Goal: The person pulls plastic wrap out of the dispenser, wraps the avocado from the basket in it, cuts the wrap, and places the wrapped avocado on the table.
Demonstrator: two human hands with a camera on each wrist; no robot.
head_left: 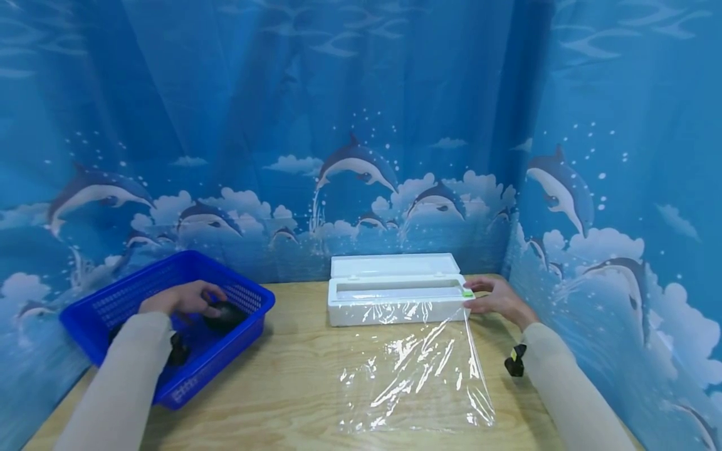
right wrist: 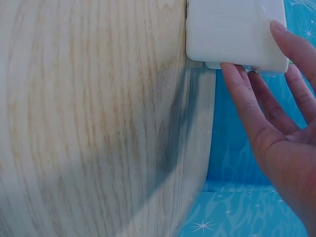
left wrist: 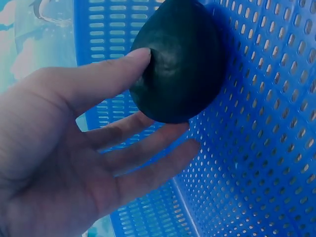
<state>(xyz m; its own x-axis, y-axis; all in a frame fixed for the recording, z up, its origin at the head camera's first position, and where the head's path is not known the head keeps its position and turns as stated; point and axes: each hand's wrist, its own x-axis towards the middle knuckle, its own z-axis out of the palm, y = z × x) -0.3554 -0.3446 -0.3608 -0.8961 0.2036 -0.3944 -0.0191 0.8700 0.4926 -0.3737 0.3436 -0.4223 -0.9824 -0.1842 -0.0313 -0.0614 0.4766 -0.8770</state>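
Note:
In the blue plastic basket on the left, my left hand holds a dark green avocado. Its thumb presses one side of the fruit and its fingertips touch the lower side, as the left wrist view shows. My right hand grips the right end of a white cling film dispenser, thumb on one face and fingers on another. The dispenser's lid is raised at the back. A sheet of clear cling film hangs out over its front and lies wrinkled across the table.
A light wooden table bears the basket and the dispenser. Behind and at both sides hangs a blue curtain printed with dolphins. A small green tab sits at the dispenser's right end, by my right fingers.

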